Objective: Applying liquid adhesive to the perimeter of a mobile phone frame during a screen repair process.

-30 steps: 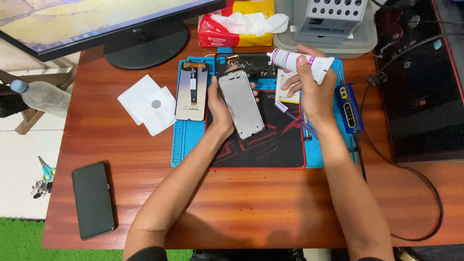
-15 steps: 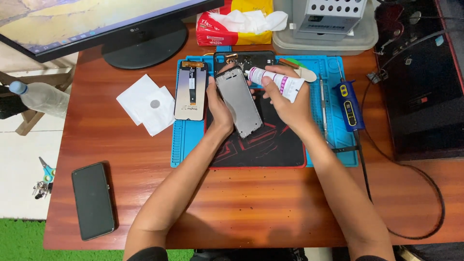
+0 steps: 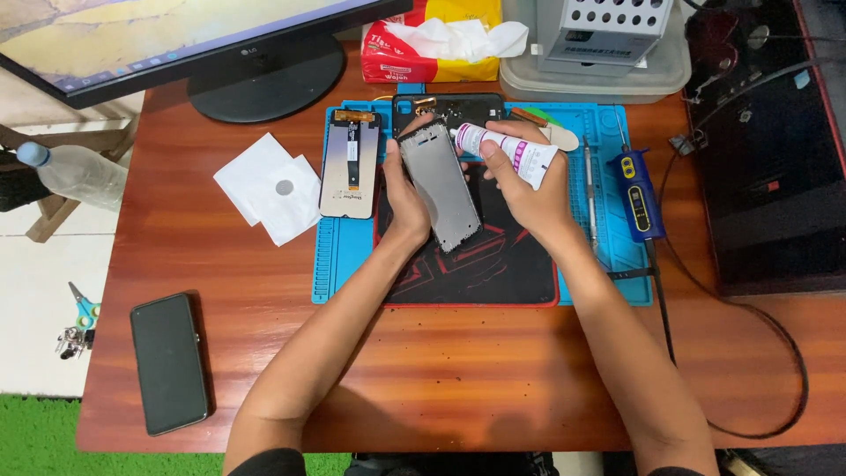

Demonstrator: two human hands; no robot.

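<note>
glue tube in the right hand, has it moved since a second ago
Yes. The glue tube went left, from the blue mat's right side to the phone frame's top, in the right hand.

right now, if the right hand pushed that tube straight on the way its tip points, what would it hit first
Probably the phone frame in the left hand: the right hand aims the tube left at its top edge, though depth is unclear.

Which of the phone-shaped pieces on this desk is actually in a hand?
The grey phone frame, gripped by the left hand. The screen panel lies on the blue mat; the black phone lies near the desk's edge.
</note>
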